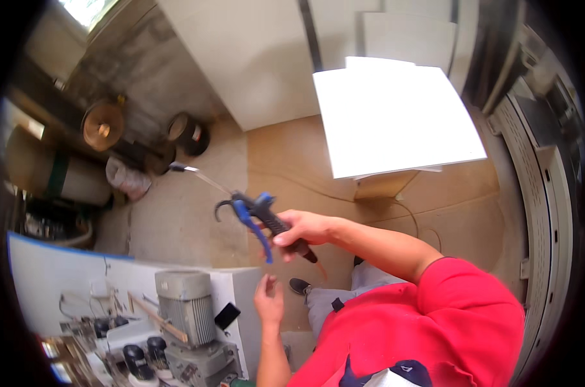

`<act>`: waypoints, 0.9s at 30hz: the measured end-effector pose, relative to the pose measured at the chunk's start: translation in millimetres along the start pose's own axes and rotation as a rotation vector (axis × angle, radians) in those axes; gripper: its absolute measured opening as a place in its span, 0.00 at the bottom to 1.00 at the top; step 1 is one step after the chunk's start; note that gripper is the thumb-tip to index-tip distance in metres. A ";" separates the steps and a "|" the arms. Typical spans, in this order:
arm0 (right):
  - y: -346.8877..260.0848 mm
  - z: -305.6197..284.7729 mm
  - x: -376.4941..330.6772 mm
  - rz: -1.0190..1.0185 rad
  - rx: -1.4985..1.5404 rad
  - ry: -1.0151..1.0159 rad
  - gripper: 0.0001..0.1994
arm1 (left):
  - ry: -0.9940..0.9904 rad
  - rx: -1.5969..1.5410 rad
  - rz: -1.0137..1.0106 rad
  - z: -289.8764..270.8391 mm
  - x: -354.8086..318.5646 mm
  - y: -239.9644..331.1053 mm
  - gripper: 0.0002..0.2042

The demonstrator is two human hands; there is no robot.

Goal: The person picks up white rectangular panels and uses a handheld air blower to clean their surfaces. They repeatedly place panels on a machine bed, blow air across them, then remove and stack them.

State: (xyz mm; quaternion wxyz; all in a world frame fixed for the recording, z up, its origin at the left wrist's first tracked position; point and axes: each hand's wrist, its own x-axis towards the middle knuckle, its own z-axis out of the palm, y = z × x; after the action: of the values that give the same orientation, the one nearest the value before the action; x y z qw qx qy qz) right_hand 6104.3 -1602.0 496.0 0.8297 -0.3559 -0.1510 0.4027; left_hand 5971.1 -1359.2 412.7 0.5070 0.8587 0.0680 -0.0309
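My right hand (302,229) is closed round the handle of a black and blue air blow gun (257,209). The gun's thin metal nozzle points up and left over the floor, and a hose runs from the bottom of its handle. Below the gun, my left hand (269,298) is raised with loosely bent fingers apart and nothing visible in it. Left of that hand, a dark phone-like rectangle (228,316) lies on the pale machine cabinet.
A stack of white panels (395,119) rests on a support at the upper right. A grey ribbed motor (184,303) stands at lower left. Near the wall are a dark bucket (189,134) and a pale sack (126,179). A thin hose (305,185) trails over the floor.
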 end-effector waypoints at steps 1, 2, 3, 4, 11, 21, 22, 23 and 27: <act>-20.0 -16.5 -54.8 -0.040 -0.051 0.053 0.34 | -0.098 0.095 0.133 33.4 23.4 31.6 0.22; -46.0 -15.7 -112.3 -0.106 -0.047 0.166 0.34 | -0.190 0.185 0.270 66.2 45.5 64.2 0.23; -62.2 -12.7 -168.6 -0.161 -0.028 0.275 0.34 | -0.243 0.159 0.267 100.3 68.2 82.6 0.24; -68.7 -22.8 -219.9 -0.204 -0.029 0.395 0.33 | -0.293 0.134 0.260 134.7 95.3 93.8 0.25; -28.7 -89.9 -525.6 -0.060 -0.639 1.764 0.13 | -0.360 0.080 -0.096 297.1 266.7 180.4 0.29; -111.7 -271.6 -639.2 0.195 -0.236 1.647 0.20 | -0.175 0.070 -0.258 362.5 318.6 183.1 0.30; -125.7 -288.5 -623.5 0.191 -0.158 1.544 0.18 | -0.216 -0.059 -0.302 355.2 312.3 183.1 0.29; -140.0 -299.9 -608.9 0.162 -0.089 1.446 0.17 | -0.241 -0.173 -0.338 344.8 304.9 186.8 0.28; -146.9 -328.9 -599.6 -0.030 -0.026 1.248 0.10 | -0.261 -0.351 -0.387 330.6 303.1 193.0 0.25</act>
State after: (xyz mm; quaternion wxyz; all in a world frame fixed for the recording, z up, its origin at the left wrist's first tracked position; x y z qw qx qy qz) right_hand 5985.5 -2283.4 391.7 0.7626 -0.5322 0.3524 0.1050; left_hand 6304.6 -1714.5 382.9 0.6372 0.7175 0.1689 -0.2251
